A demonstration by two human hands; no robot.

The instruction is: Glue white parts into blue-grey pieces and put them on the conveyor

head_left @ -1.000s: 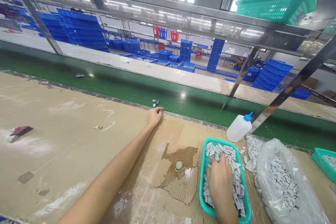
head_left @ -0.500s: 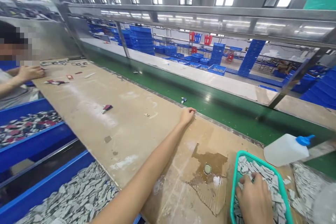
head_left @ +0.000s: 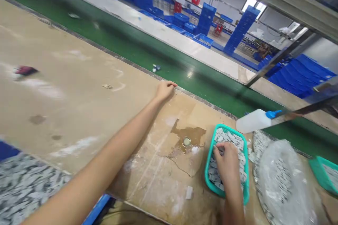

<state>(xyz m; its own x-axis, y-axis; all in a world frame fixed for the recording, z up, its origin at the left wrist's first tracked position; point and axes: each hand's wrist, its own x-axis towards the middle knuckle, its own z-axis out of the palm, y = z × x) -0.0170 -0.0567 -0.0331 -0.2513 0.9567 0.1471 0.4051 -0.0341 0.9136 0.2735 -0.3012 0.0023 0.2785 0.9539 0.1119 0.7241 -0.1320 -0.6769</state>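
My left hand [head_left: 165, 90] rests at the far edge of the tan worktable [head_left: 66, 88], fingers curled loosely, right beside the green conveyor belt [head_left: 185, 77]. A small blue and white part [head_left: 156, 67] lies on the belt just beyond it. My right hand [head_left: 227, 163] is down in a teal basket [head_left: 208, 168] full of small grey-white pieces [head_left: 232, 137], fingers curled into the pile. What they grip is hidden.
A white squeeze bottle with a blue cap [head_left: 255, 120] lies behind the basket. A clear bag of grey pieces [head_left: 283, 179] sits to the right, another teal basket [head_left: 323, 174] beyond it. A blue bin of grey pieces [head_left: 23, 182] is at lower left. A red item [head_left: 25, 70] lies far left.
The view has swung down and right; the person at far left is out of sight. My left hand stays at the table's edge and my right hand stays in the basket.
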